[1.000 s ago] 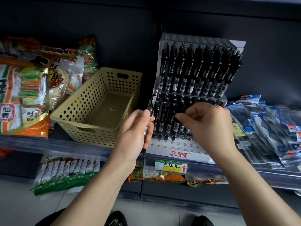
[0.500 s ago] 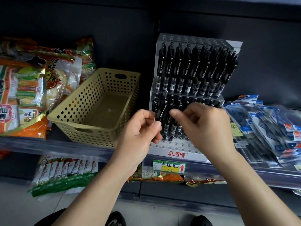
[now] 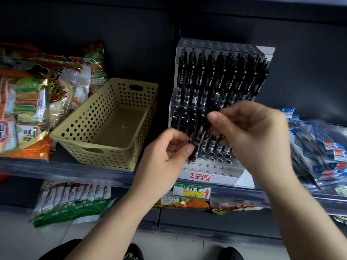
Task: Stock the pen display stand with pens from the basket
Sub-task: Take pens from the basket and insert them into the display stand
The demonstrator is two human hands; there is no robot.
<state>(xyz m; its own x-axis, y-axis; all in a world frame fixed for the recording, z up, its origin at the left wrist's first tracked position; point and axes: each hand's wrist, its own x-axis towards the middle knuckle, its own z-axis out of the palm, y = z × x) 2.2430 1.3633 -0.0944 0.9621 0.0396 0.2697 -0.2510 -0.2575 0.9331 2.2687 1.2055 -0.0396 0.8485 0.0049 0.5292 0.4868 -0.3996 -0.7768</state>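
Head view: a white tiered plastic pen display stand (image 3: 221,174) has its upper tier packed with upright black pens (image 3: 221,77). In front of its lower tier, the left hand (image 3: 165,156) pinches a black click pen (image 3: 193,155) between thumb and fingers. The right hand (image 3: 251,132), fingers curled, seems to pinch that pen's upper end, but blur hides the contact. Just left of the stand sits a yellow perforated plastic basket (image 3: 112,156).

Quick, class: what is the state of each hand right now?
Left hand: pinches a black pen near its lower end.
Right hand: pinches what looks like the same pen's upper end; blurred.
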